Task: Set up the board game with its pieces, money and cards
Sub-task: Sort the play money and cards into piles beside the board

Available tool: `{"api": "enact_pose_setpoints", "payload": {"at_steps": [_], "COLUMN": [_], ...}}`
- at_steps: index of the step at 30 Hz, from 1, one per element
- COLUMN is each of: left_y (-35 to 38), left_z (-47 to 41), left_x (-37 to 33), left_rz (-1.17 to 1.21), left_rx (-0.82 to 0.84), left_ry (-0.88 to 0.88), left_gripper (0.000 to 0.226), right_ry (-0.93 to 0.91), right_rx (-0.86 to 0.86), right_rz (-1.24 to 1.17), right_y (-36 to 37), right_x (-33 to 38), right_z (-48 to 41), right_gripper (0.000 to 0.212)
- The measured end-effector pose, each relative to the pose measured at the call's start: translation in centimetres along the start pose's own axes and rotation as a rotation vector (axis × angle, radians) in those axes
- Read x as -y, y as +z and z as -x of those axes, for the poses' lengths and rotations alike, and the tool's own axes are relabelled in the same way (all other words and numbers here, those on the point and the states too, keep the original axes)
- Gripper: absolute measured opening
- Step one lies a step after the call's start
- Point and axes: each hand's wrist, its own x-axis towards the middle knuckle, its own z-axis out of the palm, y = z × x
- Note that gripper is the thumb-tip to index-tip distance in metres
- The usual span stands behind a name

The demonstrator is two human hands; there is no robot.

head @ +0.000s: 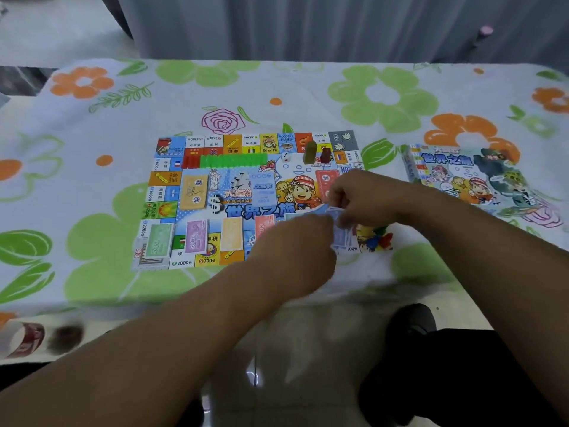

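Flowered tablecloth [277,84]; blue cards [341,235] in fingertip pinch of left hand [295,245] and right hand [361,195]

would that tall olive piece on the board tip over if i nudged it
Probably: the olive piece stands tall and narrow on the board, so a sideways nudge would likely topple it. It looks like small plastic, so probably light and stiff. The red piece close beside it might get knocked too.

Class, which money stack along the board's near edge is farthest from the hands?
The green stack at the near-left corner; purple, yellow and pink lie closer.
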Motion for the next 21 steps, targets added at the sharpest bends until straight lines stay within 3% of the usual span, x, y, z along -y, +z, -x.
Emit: {"api": "enact_pose_setpoints", "payload": {"at_steps": [3, 7, 10, 14, 21], "left_y": [-1.6, -2.4, -2.6, -3.1, -3.0], "left_z": [-0.7, -1.2, -1.2, -1.1, -1.3], "left_x": [0.5, 0.5, 0.7, 1.2, 1.2], "left_rz": [0.377, 0.941, 1.208, 1.398, 1.488], "left_rx": [-0.162, 0.035, 0.09, 0.131, 0.045], "left_ry": [-0.208, -0.4, -0.425, -0.409, -0.386], "left_gripper": [0.024, 0.028, 0.027, 0.025, 0.028], "right_ry": [-0.051, -0.143, -0.177, -0.173, -0.194], "right_rx": [-0.024, 0.009, 0.008, -0.038, -0.221], "right_rz": [-0.19, -0.4, -0.44, -0.506, -0.605], "right_y": [-1.2, -1.6, -1.6, -1.8, -1.9], "right_x": [0.4, 1.7, 2.5, 2.7, 2.6], "right_z": [1.1, 1.7, 1.8, 2.0, 2.3], "right_gripper": [0.016, 0.018, 0.02, 0.022, 0.011]}}
